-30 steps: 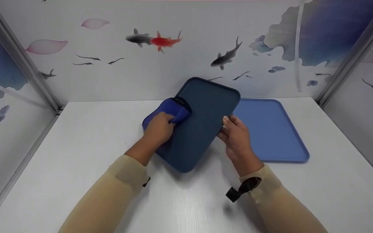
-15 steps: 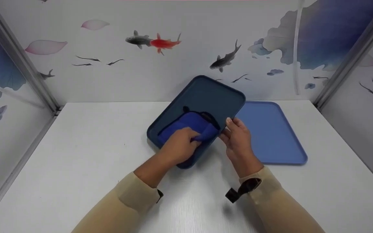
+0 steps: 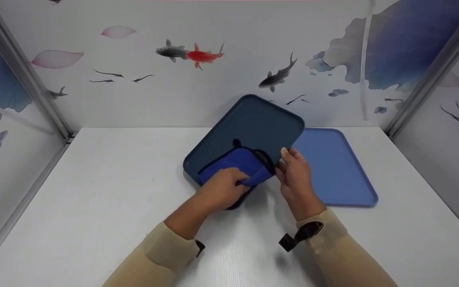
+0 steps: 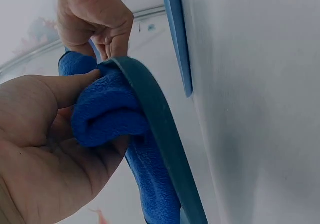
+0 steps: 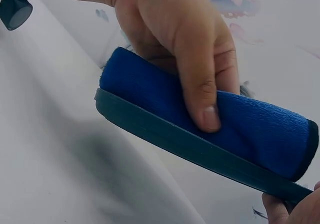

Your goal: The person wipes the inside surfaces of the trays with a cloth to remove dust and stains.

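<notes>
A dark teal tray [image 3: 253, 115] is held tilted above the white table. On its inner face, toward the lower end, lies a folded blue cloth [image 3: 229, 161] with black edging. My left hand [image 3: 222, 186] grips the cloth against the tray; in the left wrist view its thumb and fingers close round a thick fold of the cloth [image 4: 107, 108]. Thumb on top and fingers beneath, my right hand [image 3: 296, 173] pinches the tray's right edge. The right wrist view shows the cloth [image 5: 250, 121] lying along the tray's rim [image 5: 175, 146]. The cloth and left hand hide the tray's lower part.
A lighter blue tray [image 3: 337, 171] lies flat on the white table [image 3: 94, 199] to the right, partly behind my right hand. The white back wall [image 3: 142, 99] with painted fish stands behind the table, and side panels rise at both sides.
My left hand has drawn the cloth from the tray's left edge across and down toward its lower right. The tray has shifted slightly right, with my right hand keeping its grip.
</notes>
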A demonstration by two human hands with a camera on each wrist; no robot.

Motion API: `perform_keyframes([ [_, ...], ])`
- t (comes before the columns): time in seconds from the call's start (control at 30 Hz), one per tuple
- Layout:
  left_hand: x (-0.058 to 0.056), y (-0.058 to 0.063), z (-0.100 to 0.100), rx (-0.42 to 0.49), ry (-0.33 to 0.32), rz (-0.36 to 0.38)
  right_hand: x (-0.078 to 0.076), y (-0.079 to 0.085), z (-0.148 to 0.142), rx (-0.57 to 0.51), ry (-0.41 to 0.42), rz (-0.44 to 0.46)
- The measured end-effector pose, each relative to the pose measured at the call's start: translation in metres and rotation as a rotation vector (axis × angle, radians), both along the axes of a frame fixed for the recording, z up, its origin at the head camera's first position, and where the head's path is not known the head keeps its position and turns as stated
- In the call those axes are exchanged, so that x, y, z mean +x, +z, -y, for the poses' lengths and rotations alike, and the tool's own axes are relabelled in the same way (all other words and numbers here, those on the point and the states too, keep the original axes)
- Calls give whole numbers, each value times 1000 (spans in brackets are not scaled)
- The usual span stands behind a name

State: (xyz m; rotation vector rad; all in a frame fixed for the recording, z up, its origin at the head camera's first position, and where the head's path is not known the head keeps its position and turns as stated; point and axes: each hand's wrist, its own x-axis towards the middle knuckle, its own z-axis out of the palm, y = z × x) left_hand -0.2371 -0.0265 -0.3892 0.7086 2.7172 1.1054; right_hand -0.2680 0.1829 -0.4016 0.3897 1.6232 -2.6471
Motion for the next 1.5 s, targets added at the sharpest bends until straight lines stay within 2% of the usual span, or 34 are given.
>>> perform_keyframes([
  [0.13, -2, 3, 6, -87, 11, -27, 2, 0, -1, -21, -10, -30],
  [0.27, -9, 5, 16, -178, 97, -57, 2, 1, -2, -66, -7, -67],
  [0.37, -15, 5, 24, -222, 180, -74, 3, 3, -2, -60, -3, -65],
  [0.63, -31, 1, 48, -221, 338, -56, 5, 7, 1, -28, -9, -49],
  [0.87, -40, -5, 66, -238, 436, -137, 5, 8, 4, -24, -4, -40],
  [0.97, -43, -8, 72, -274, 489, -188, 5, 8, 5, -28, 2, -42],
  [1.1, -44, -9, 80, -316, 558, -200, 3, 7, 7, -44, 16, -61],
  [1.27, -45, -6, 89, -261, 583, -155, 2, 5, 5, -47, 30, -58],
  [1.5, -47, 6, 105, -58, 643, -141, 5, 9, 0, -75, 41, -71],
])
